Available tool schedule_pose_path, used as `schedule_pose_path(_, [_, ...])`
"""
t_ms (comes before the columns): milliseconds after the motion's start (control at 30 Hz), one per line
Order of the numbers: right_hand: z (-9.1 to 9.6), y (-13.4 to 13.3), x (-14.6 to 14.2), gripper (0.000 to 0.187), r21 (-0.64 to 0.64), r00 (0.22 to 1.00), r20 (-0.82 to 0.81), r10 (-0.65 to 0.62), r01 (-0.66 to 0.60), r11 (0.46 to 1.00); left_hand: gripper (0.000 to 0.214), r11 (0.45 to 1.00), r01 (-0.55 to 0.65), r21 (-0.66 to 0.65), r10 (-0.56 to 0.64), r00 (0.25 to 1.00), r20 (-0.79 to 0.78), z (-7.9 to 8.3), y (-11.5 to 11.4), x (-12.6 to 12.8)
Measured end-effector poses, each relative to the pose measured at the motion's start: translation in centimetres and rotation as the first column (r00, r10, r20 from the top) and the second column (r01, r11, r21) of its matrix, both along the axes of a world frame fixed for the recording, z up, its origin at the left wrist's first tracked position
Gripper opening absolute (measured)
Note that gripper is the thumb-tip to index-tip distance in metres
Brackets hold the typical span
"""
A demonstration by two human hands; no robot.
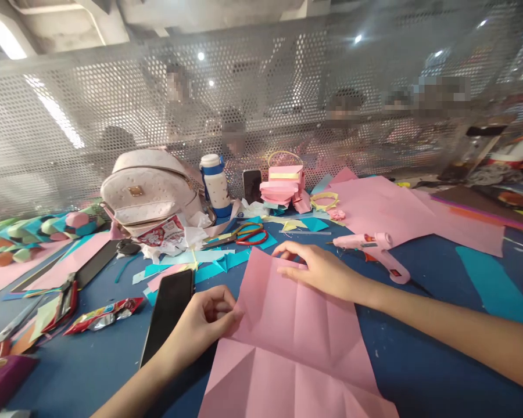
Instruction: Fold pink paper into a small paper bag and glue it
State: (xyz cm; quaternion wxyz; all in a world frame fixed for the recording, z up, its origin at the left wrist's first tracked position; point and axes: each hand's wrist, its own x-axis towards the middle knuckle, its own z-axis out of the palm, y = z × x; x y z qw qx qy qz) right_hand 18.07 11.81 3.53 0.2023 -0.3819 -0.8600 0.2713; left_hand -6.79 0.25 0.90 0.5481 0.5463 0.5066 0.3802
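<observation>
A large sheet of pink paper, marked with several crossing creases, lies before me and runs off the bottom of the view. My left hand pinches its left edge between thumb and curled fingers. Across the sheet's far right part rests my right hand, fingers bent and spread apart, thumb lying on the paper. A black smartphone is beside my left hand, partly hidden by it. The pink hot glue gun lies to the right, just beyond my right forearm.
Scissors and blue paper scraps lie beyond the sheet. Further back stand a pale backpack, a white bottle and a pink paper construction. Red-handled pliers and a snack wrapper are at left. A perforated metal screen closes the back.
</observation>
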Motion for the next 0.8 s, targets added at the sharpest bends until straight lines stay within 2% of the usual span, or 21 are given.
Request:
schedule_pose_path(67, [0.6,0.5,-0.2,0.023,-0.05,0.998,-0.067,0.019,-0.023,0.999,0.039,1.0,-0.008,0.007,0.008,1.0,0.008,-0.1,-0.1,0.0])
schedule_pose_path(233, [1.3,0.9,-1.1,0.027,-0.152,0.971,-0.211,0.115,-0.149,0.977,0.036,1.0,-0.008,0.014,0.007,0.999,0.031,-0.1,-0.2,0.1])
schedule_pose_path(533, [1.9,0.2,-2.3,0.028,-0.063,0.964,-0.242,0.112,-0.131,0.989,0.03,0.997,-0.021,0.075,0.016,0.998,0.056,-0.3,-0.1,0.1])
schedule_pose_path(800, [3.7,-0.2,-2.8,0.027,0.025,0.961,-0.254,0.109,-0.106,0.994,0.036,0.997,-0.05,0.063,0.047,0.998,0.042,-0.5,-0.1,0.0])
